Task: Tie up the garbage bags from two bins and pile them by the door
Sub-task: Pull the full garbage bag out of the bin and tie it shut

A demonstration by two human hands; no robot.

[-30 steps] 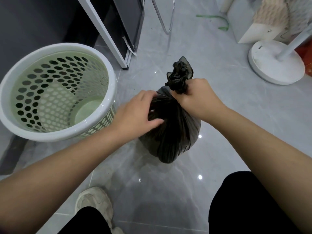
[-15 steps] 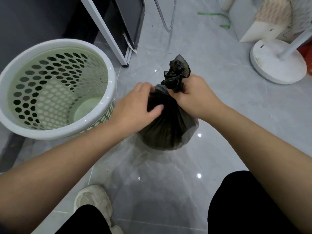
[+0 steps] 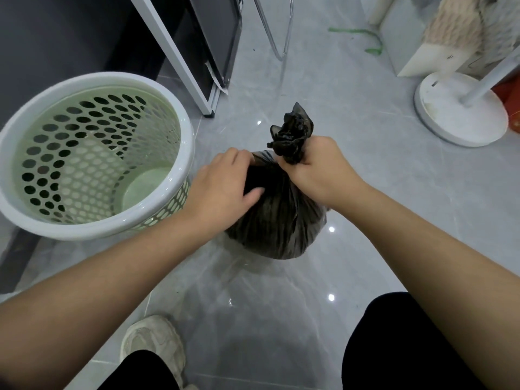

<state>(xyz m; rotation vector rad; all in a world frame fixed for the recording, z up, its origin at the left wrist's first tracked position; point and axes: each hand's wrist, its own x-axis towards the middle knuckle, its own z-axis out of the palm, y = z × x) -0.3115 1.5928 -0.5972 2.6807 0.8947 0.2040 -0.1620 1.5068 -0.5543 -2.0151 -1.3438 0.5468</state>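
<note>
Two hands: both on the garbage bag (image 3: 278,226), forearms reaching forward and down.
Right hand (image 3: 315,170): fist clenched round twisted neck.
Left hand (image 3: 225,187): fingers and thumb grasping the bag's shoulder.
Position: on or just above the floor (image 3: 281,305), beside the bin (image 3: 184,136).

Nothing readable is showing anywhere in view: no text, label, brand, number or sign. A few small dark marks are sitting on the face of the white box (image 3: 430,60) at upper right, but they are coming through too small to make out as letters or figures.
</note>
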